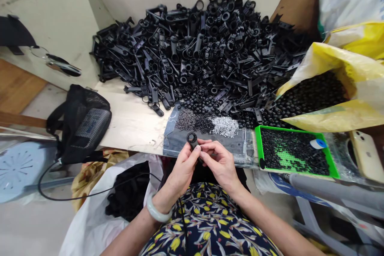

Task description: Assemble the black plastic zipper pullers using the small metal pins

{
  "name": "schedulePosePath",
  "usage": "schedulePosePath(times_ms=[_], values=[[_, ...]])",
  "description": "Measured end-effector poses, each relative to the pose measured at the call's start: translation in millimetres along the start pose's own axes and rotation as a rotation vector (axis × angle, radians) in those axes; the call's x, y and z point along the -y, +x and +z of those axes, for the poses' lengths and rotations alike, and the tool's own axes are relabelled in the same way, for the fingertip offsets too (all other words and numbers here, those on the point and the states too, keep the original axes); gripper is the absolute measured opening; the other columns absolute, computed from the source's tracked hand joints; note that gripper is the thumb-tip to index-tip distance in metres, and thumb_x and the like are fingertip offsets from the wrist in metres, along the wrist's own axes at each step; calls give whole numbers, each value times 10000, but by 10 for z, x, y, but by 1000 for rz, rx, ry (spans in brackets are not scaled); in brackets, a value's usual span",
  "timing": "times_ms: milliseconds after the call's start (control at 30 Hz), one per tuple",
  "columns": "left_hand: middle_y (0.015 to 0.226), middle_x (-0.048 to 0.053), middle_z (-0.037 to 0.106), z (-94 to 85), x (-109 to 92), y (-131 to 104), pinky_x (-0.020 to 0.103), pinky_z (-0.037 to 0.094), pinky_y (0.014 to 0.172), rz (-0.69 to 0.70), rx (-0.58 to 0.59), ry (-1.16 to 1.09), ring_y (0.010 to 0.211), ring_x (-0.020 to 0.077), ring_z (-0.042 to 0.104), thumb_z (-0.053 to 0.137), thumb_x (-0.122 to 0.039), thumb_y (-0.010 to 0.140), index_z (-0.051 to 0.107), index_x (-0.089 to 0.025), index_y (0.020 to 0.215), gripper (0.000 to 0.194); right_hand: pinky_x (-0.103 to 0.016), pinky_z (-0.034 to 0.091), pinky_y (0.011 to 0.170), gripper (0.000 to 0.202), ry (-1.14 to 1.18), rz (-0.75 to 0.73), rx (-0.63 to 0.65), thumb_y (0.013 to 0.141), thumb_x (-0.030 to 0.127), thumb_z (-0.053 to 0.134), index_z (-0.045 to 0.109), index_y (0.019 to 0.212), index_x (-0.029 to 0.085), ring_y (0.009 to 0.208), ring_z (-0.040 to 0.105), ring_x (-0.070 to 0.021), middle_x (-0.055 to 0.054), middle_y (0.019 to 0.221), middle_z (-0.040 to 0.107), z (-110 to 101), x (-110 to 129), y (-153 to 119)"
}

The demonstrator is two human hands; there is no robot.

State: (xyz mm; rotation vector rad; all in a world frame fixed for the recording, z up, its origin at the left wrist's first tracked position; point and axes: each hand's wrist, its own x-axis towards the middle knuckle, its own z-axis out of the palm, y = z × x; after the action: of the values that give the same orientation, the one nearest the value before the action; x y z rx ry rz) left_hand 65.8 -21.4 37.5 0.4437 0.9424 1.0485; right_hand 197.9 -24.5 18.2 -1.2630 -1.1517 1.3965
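Note:
At the table's front edge I hold a black plastic part with a ring-shaped end (192,139), ring upward and away from me. My left hand (182,168) is closed on its shank, thumb on top. The fingers of my right hand (218,162) pinch at the lower end of the same part, where a small piece, if any, is hidden. Just beyond my hands, on a dark mat (177,144), lie a pile of silver pins or screws (225,126), small dark brownish pieces (185,120) and small black pieces (203,123).
A large heap of black plastic parts (192,56) fills the back. To the right are a green tray (258,144) of tiny black pieces, a yellow-white bag (324,118) of black beads and a phone (366,156). A black mesh bag (90,124) and white sack (87,212) are at left.

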Motion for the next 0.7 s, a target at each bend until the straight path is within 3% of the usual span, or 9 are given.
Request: schedulePosePath(times_ms=[167,333,433,567,700], values=[[1147,97,764,-9,54,14,366,530,933,30,-61,30,1122,277,687,784,-441,866,730,-183,1109,358,-257,556,573,180,-46,-33,-78,904,394,744,687,875,225,706,623,-131,-59,1093,667,53,-22,-16],[1115,85,788,-26,59,8,415,451,1106,131,-166,34,1206,283,665,789,-446,856,752,-190,1001,297,-281,516,696,169,-234,-78,-75,893,355,737,630,918,226,741,591,-140,-12,924,654,37,-50,-31],[1190,87,778,-4,-1,-26,435,382,1185,146,-125,19,1312,281,608,748,-440,898,760,-207,1042,274,-294,524,746,279,-277,-11,-8,857,384,774,612,1026,233,797,623,-159,-1,930,672,24,-24,-23],[1361,67,704,-2,-63,-68,401,317,1234,100,-92,24,1428,264,498,748,-409,899,748,-242,1224,366,-312,529,841,235,-226,-59,138,946,442,682,684,1048,230,958,657,-189,-42,1078,702,69,4,-5],[1316,72,719,-76,-75,-87,390,392,1176,104,-114,47,1340,275,569,803,-381,843,794,-218,1099,304,-288,503,768,217,-182,-125,149,998,397,623,743,954,221,901,644,-181,-45,1004,699,120,25,-23]])
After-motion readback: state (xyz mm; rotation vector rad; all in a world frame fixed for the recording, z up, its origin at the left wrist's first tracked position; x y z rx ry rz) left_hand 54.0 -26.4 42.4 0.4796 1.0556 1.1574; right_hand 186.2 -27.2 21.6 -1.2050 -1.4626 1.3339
